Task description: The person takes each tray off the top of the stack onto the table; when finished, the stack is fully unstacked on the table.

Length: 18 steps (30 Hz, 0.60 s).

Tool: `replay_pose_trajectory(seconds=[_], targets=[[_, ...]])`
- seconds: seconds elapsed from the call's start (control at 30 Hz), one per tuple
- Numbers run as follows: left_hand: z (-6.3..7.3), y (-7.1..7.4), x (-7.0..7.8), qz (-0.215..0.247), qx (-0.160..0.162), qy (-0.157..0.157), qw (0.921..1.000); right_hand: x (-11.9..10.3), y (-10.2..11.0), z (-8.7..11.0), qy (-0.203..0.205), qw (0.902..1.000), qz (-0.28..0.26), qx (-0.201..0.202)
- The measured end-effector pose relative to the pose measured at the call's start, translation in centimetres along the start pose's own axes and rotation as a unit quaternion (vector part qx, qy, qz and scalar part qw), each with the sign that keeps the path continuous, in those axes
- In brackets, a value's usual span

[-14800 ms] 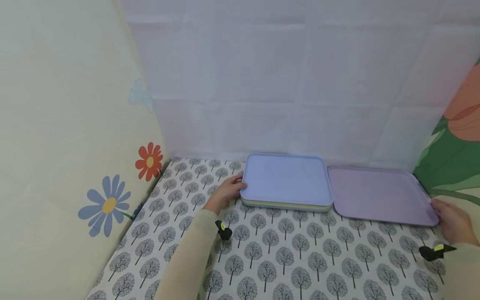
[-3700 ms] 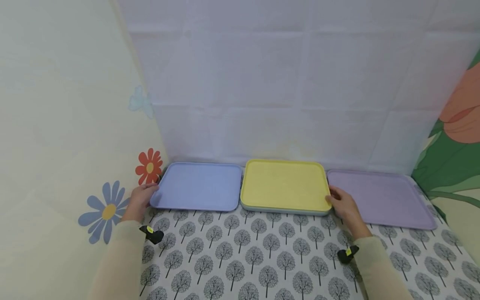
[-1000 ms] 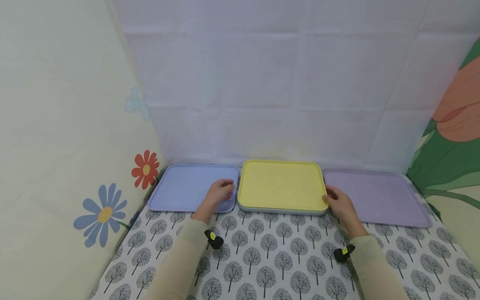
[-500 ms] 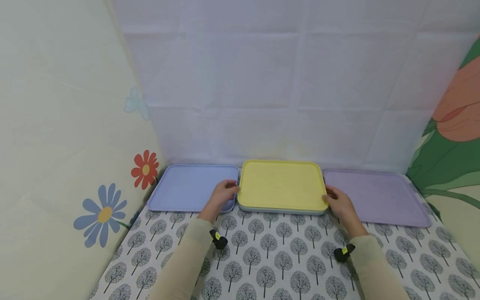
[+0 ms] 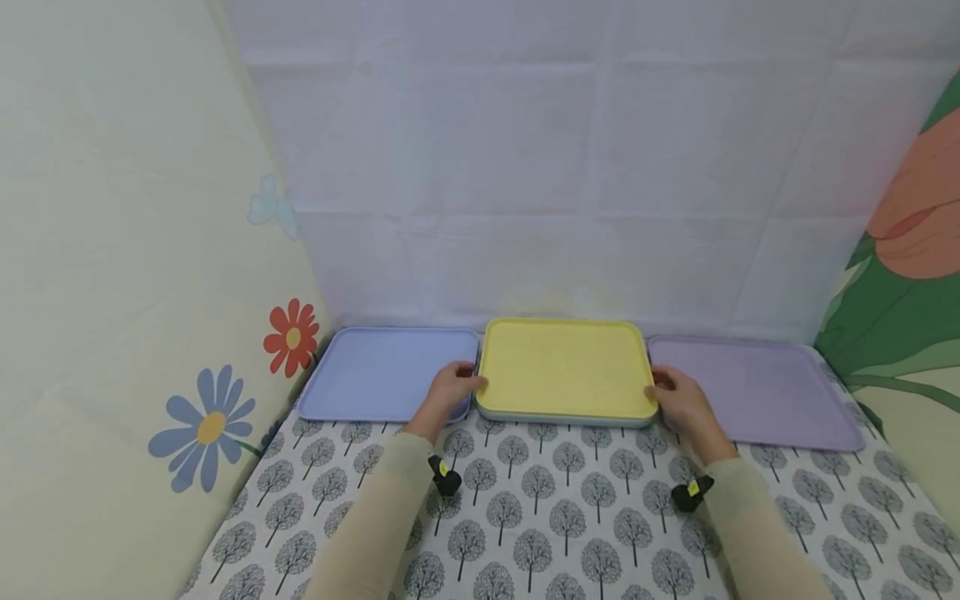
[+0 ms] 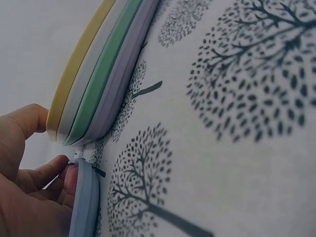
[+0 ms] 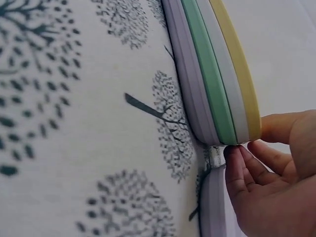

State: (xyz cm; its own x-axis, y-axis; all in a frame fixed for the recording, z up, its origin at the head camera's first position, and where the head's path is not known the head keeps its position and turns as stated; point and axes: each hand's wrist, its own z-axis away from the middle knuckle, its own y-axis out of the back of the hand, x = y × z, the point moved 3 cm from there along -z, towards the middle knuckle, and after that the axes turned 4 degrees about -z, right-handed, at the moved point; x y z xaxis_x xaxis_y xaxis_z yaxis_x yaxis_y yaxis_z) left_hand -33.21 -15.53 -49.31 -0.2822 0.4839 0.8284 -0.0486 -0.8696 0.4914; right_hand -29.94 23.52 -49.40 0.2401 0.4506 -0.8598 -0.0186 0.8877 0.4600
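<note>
A yellow tray (image 5: 566, 367) tops a stack in the middle of the table. Below it, the wrist views show the edges of a white tray (image 7: 220, 64), a green tray (image 6: 101, 79) and a light purple tray (image 7: 190, 74). My left hand (image 5: 448, 390) is at the stack's left side; its thumb touches the yellow rim while its fingers sit lower, by the blue tray's edge and apart from the stack. At the right side, my right hand (image 5: 684, 404) pinches the yellow tray's edge, thumb on the rim and fingertips against the stack's side.
A blue tray (image 5: 375, 367) lies flat left of the stack. Another purple tray (image 5: 750, 392) lies flat to the right. A tree-patterned cloth (image 5: 540, 517) covers the table. A pale sheet (image 5: 525, 167) hangs behind, and a flowered wall covering (image 5: 150, 250) stands at the left.
Earlier the blue tray topped the stack; it now lies at the left, with yellow exposed. My left hand has moved right from the blue tray to the stack. My right hand has stayed nearly still lately.
</note>
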Motion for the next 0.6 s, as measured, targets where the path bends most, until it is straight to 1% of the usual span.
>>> replay_pose_trajectory(seconds=[0.17,0.33,0.5,0.6], targets=[[-0.2,0.1,-0.4,-0.008,0.003,-0.004,1.0000,-0.6,0.1,-0.5,0.000,0.9998,0.012,-0.014],[0.0,0.0,-0.6,-0.015,0.002,-0.009,0.9998,-0.8,0.2,-1.1,0.021,0.9985,0.050,-0.009],[0.1,-0.2,-0.5,-0.024,0.007,-0.017,0.9996,-0.9,0.2,-1.4,0.037,0.9967,0.070,0.017],[0.1,-0.4,-0.5,-0.024,0.009,-0.024,0.9994,-1.0,0.3,-1.3,0.028,0.9961,0.075,0.038]])
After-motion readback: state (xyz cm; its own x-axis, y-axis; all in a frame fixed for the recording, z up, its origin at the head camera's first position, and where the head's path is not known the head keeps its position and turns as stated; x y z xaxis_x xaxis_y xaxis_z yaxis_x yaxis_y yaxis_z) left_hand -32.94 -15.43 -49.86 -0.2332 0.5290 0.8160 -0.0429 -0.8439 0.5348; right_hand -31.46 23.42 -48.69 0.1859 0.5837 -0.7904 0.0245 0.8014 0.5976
